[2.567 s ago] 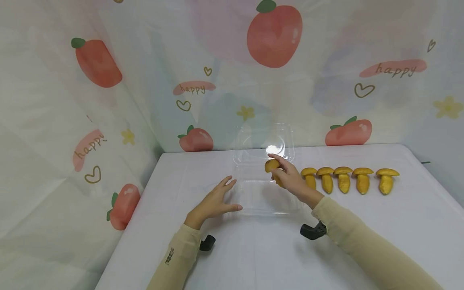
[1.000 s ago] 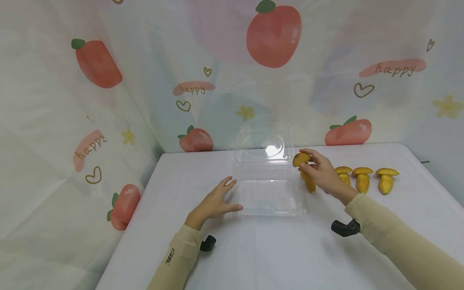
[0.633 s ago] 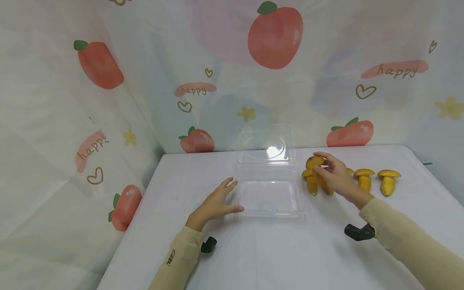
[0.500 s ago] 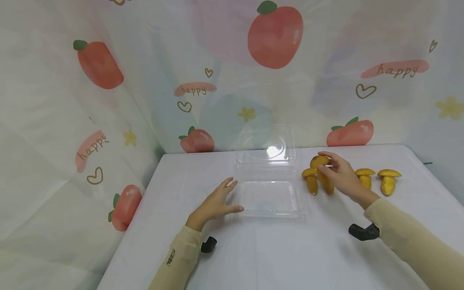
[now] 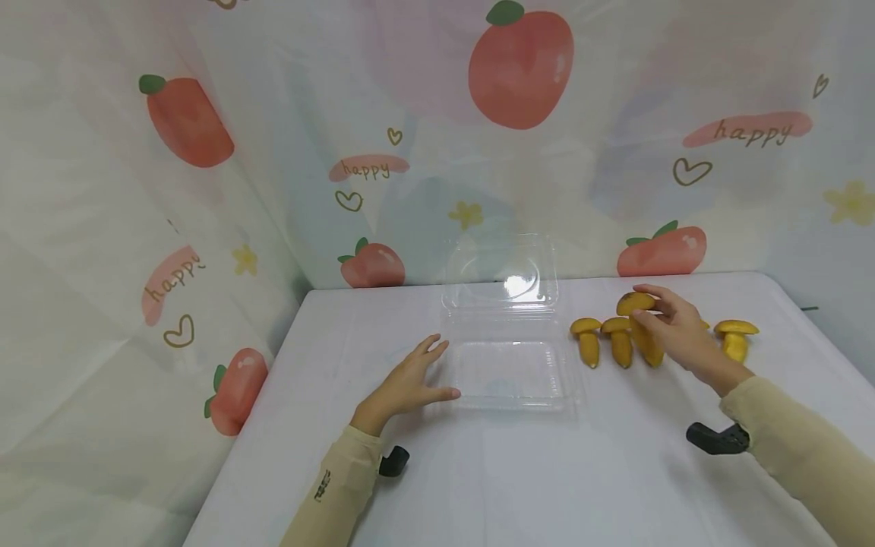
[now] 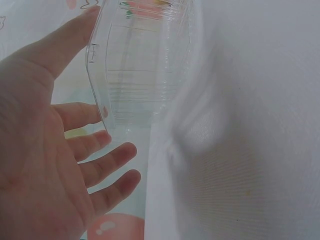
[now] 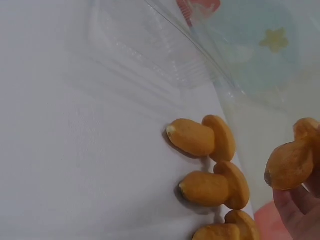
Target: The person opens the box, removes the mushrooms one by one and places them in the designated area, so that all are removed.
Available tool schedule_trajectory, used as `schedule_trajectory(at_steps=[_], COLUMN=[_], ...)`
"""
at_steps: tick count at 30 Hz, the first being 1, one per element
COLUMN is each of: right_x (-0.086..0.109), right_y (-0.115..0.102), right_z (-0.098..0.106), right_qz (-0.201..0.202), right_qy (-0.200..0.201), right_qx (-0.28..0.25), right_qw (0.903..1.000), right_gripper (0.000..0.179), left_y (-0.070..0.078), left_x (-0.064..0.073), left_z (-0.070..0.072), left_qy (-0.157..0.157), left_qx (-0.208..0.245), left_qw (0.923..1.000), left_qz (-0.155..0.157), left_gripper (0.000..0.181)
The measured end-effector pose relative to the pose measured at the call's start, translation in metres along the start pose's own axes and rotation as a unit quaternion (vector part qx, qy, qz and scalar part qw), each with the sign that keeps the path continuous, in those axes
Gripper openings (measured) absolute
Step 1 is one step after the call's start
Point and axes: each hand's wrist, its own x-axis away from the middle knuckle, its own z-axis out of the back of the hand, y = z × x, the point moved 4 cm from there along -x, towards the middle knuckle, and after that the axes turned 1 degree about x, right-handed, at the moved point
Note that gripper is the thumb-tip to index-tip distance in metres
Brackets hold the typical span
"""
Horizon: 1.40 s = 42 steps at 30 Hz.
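My right hand [image 5: 683, 338] pinches a yellow-brown mushroom [image 5: 635, 303] between thumb and fingers, held above the row of mushrooms. The right wrist view shows this held mushroom [image 7: 290, 165] at the right edge, apart from three lying ones. Several like mushrooms [image 5: 586, 346] lie in a row on the table, caps toward the back wall; my hand partly covers some. A clear plastic clamshell box [image 5: 506, 399] stands left of the row with its lid [image 5: 492, 270] raised. My left hand [image 5: 403, 384] is at its left side, fingers spread, thumb and fingertips at the rim [image 6: 95, 85].
A white cloth covers the table [image 5: 519, 486]. Behind it and to the left hangs a printed curtain [image 5: 424, 205] with fruit and hearts. A black wrist device [image 5: 718, 439] sits under the right sleeve, another [image 5: 394, 461] by the left.
My right hand has moved right with the mushroom, from over the clear box to above the row, uncovering the row's left mushrooms. The left hand has stayed in place.
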Motion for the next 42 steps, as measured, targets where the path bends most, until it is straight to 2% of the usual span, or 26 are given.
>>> schedule_trajectory(at_steps=[12, 27, 35, 42], right_x=[0.004, 0.008, 0.018, 0.023], right_y=[0.033, 0.065, 0.087, 0.1], right_z=[0.024, 0.053, 0.077, 0.093], right_qz=[-0.047, -0.107, -0.153, -0.173], right_qy=[0.009, 0.03, 0.055, 0.069], right_qx=[0.029, 0.04, 0.053, 0.048], right_qw=[0.9984, 0.993, 0.9852, 0.9812], right_gripper=[0.059, 0.064, 0.07, 0.069], left_y=[-0.002, -0.004, -0.003, -0.003], left_x=[0.001, -0.001, -0.002, -0.002], left_z=[0.0, 0.0, 0.0, 0.0], left_qy=[0.0, -0.005, -0.006, -0.007], left_qx=[0.001, 0.004, 0.008, 0.011], left_qw=[1.0, 1.0, 0.9999, 0.9998], left_qz=[0.0, -0.005, -0.008, -0.012], left_gripper=[0.095, 0.095, 0.096, 0.095])
